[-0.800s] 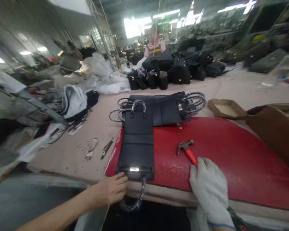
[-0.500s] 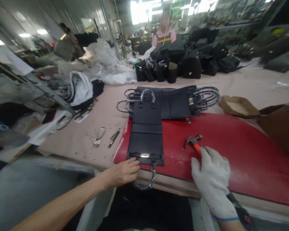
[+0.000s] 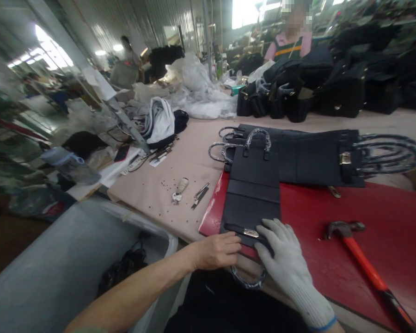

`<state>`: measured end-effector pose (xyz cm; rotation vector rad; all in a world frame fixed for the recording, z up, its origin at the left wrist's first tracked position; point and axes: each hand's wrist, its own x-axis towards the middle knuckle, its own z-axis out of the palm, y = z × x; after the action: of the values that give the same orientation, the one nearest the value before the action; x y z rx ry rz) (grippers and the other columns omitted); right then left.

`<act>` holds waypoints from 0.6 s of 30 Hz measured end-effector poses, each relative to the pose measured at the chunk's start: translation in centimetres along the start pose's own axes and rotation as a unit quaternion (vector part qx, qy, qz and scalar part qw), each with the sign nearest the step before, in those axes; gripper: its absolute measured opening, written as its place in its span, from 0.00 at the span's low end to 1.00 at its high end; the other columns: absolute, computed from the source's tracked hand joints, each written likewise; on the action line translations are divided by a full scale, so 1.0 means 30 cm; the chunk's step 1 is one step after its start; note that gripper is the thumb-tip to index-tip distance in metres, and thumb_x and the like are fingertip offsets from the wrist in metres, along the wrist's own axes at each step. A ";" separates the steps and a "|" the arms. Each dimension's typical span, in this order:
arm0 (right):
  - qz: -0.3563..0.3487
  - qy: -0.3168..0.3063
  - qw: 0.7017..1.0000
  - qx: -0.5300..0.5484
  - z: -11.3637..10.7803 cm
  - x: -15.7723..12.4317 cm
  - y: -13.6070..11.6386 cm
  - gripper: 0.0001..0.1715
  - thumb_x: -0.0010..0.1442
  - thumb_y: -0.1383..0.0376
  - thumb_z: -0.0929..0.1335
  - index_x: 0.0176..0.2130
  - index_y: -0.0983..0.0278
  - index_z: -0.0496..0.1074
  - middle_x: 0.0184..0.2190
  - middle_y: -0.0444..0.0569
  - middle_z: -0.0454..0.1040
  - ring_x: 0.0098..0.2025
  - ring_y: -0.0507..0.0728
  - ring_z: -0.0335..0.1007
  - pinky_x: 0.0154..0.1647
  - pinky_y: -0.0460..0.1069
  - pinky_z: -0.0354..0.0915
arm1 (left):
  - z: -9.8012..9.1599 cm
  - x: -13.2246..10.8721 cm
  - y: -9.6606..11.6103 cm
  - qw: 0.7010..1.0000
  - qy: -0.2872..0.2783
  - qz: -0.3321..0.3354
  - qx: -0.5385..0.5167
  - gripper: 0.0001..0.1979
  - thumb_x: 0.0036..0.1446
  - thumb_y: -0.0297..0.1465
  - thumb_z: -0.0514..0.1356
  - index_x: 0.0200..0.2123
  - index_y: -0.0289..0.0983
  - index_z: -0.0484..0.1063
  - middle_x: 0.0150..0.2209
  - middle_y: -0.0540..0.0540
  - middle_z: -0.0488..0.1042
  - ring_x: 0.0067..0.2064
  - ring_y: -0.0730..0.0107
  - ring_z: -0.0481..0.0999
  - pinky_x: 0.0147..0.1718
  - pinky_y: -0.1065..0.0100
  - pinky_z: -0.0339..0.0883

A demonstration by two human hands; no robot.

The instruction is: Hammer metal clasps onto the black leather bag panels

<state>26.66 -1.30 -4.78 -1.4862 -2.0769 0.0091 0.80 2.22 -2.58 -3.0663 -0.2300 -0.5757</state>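
A flat black handbag panel lies lengthwise before me, with a metal clasp on a strap near its close end. My left hand, bare, has its fingers curled closed at that near edge, left of the clasp. My right hand, in a white knitted glove, rests on the panel's near right corner; thumb and fingers are apart around the strap's right end. Below both hands, a plastic-wrapped handle hangs over the table edge. The claw hammer with a red handle lies to the right, untouched.
Under the panel is a red board. More black panels with wrapped handles lie behind. Small tools and loose bits are on the left. A grey bin stands at lower left. Finished black bags and a person are beyond.
My right hand has let go of the hammer, leaving it on the red board, and moved left onto the bag panel. My left hand stays at the panel's edge. The view has turned left.
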 end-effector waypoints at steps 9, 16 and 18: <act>0.010 0.013 1.000 -0.009 0.000 -0.005 -0.018 0.19 0.65 0.62 0.66 0.54 0.63 0.75 0.58 0.57 0.75 0.62 0.73 0.67 0.64 0.74 0.62 | -0.047 -0.052 -0.052 0.987 0.098 -0.106 -0.068 0.13 0.65 0.21 0.52 0.45 0.34 0.74 0.50 0.35 0.78 0.58 0.60 0.76 0.58 0.59 0.75; 0.071 -0.009 0.997 0.021 -0.038 0.000 -0.071 0.23 0.60 0.64 0.69 0.56 0.63 0.74 0.59 0.57 0.74 0.65 0.71 0.64 0.70 0.72 0.57 | -0.233 -0.281 -0.404 0.700 -0.034 -0.713 0.032 0.20 0.62 0.47 0.58 0.37 0.34 0.76 0.37 0.34 0.80 0.44 0.47 0.80 0.41 0.57 0.74; 0.087 -0.007 0.996 0.027 -0.044 0.002 -0.082 0.25 0.59 0.65 0.70 0.56 0.64 0.73 0.60 0.58 0.73 0.66 0.71 0.63 0.70 0.72 0.57 | -0.233 -0.328 -0.504 0.658 -0.142 -0.740 0.007 0.23 0.56 0.52 0.62 0.32 0.34 0.76 0.32 0.34 0.79 0.39 0.44 0.81 0.37 0.57 0.72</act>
<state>25.12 -2.59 -2.85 -1.6324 -1.9368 0.1436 -13.00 15.50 0.15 -2.1226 -2.6714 0.0467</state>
